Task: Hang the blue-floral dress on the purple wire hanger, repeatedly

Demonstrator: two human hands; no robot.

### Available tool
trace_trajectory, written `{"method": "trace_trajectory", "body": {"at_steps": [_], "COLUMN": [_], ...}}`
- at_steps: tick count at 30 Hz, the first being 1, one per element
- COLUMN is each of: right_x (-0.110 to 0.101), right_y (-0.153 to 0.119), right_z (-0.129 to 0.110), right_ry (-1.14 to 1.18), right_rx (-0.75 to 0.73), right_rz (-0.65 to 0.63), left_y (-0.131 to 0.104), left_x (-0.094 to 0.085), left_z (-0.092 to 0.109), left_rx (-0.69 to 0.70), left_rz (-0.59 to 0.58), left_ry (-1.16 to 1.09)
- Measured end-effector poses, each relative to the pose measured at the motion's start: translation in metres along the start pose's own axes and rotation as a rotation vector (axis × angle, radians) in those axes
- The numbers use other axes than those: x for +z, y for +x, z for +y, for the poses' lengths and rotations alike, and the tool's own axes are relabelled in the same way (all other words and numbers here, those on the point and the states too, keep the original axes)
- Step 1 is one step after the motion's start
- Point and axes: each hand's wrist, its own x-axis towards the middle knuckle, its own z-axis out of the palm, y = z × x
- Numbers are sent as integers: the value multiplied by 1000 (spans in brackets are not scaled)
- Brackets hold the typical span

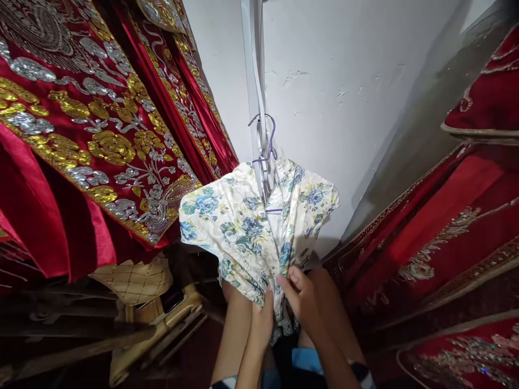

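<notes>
A pale wall (324, 65), scuffed and chipped in places, rises behind everything, with a narrow white strip (248, 70) running down it. A purple wire hanger (273, 129) hooks on at this strip, and the floral blouse (247, 227) hangs from it, in front of the wall and above the person's bare legs (235, 329). Red cloth with gold and silver embroidery (109, 146) fills the left side; darker red beaded garments (405, 259) crowd the right. Low on the left, a quilted yellow piece (133, 281) lies by a wooden frame (170, 319).

The right hand (302, 294) pinches the blouse's front edge between thumb and finger. The left hand (263, 319) is just beside it, lower on the front, its thumb against the cloth — its other fingers are hidden, so I cannot tell how firmly it grips.

The blouse's lower end bunches in shadow between the legs and is hard to make out. The red pieces on both sides run out of view, and the lower left corner is dark — its wooden shapes blur together.
</notes>
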Motion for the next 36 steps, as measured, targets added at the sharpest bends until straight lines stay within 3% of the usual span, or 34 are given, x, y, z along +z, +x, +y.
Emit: {"method": "trace_trajectory", "body": {"at_steps": [4, 8, 15, 23, 36], "right_x": [-11, -11, -12, -12, -25], "right_y": [18, 16, 5, 3, 13], "right_z": [-24, -28, -29, -28, -24], "right_ry": [-33, 24, -77, -123, -93], "right_rx": [-41, -87, -143, -76, -89], "right_rz": [28, 112, 110, 320, 226], "left_y": [-14, -28, -35, -41, -50], "left_x": [6, 11, 3, 6, 17], "left_z": [7, 20, 26, 22, 33], "left_rx": [-26, -13, -31, -19, 32], "left_rz": [-97, -216, -238, -271, -270], "left_ry": [44, 56, 82, 145, 108]}}
